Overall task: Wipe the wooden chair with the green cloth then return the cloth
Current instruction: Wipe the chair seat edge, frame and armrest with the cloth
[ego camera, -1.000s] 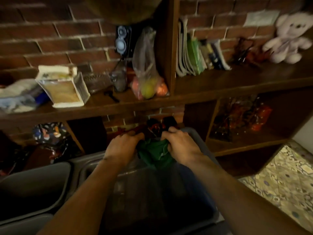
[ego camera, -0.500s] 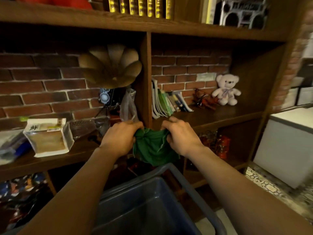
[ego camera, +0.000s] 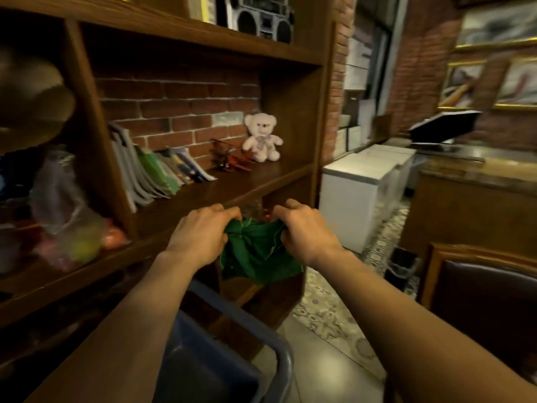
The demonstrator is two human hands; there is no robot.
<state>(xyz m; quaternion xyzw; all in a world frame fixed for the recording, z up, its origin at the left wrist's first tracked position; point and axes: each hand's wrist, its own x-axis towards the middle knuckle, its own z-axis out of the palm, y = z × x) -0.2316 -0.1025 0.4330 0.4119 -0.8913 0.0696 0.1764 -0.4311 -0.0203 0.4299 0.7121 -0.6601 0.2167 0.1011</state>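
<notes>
The green cloth [ego camera: 257, 253] hangs bunched between both of my hands, in front of the wooden shelf unit. My left hand [ego camera: 200, 232] grips its left top corner and my right hand [ego camera: 305, 231] grips its right top corner. The wooden chair [ego camera: 476, 283] with a dark leather back stands at the lower right, apart from my hands; only its upper back shows.
A blue-grey bin [ego camera: 232, 365] sits right below the cloth. The wooden shelf unit [ego camera: 232, 184] holds books, a pink teddy bear [ego camera: 261, 138] and a boombox [ego camera: 261, 17]. White chest freezers [ego camera: 366, 187] and a small black bin [ego camera: 402, 267] stand on the patterned floor to the right.
Both hands lifted the green cloth up out of the bin. The view has risen and turned right, bringing the chair and the freezers into sight.
</notes>
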